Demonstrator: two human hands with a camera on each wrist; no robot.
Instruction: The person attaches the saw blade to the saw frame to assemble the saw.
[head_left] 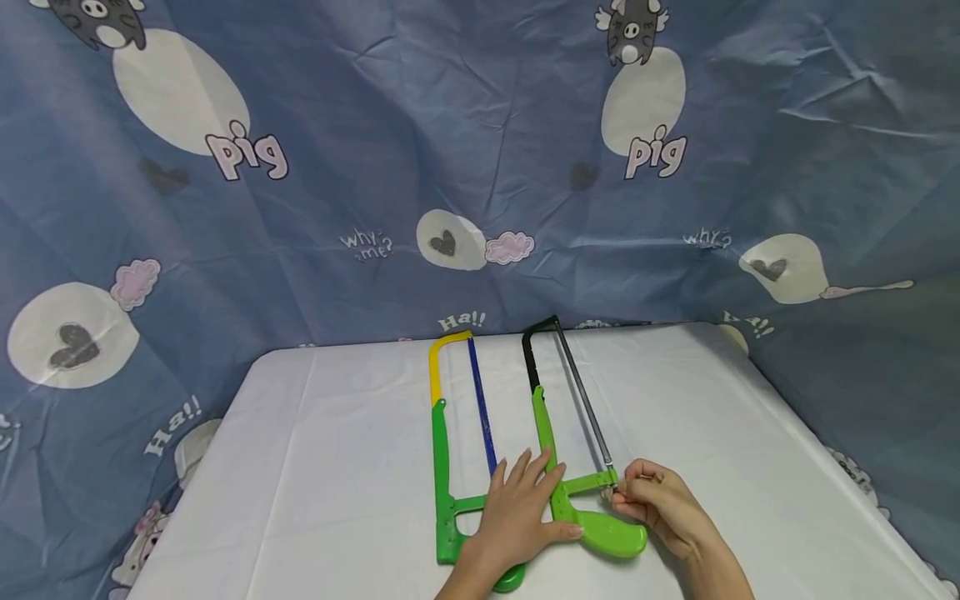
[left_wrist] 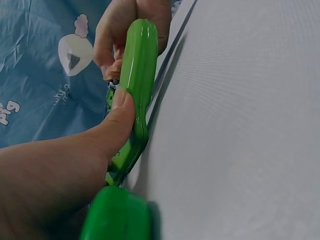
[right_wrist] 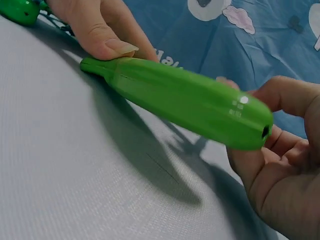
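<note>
A light green hacksaw (head_left: 546,433) with a black front frame and grey blade (head_left: 585,392) lies on the table. My left hand (head_left: 517,512) presses on it, fingers spread and nearly straight across the frame, thumb along the handle (left_wrist: 141,65). At the blade's near end, my right hand (head_left: 667,504) pinches the small metal wing nut (head_left: 612,489) beside the frame's lower arm. Its fingers mostly hide the nut. To the left lies a second hacksaw (head_left: 442,467), darker green and yellow with a blue blade (head_left: 482,408); my left hand and wrist cover part of it.
Both saws lie on a white-covered table (head_left: 337,467). Behind it hangs a blue patterned cloth (head_left: 480,150), which also drapes down both sides. The second saw's green handle end (left_wrist: 117,215) sits close beside my left wrist.
</note>
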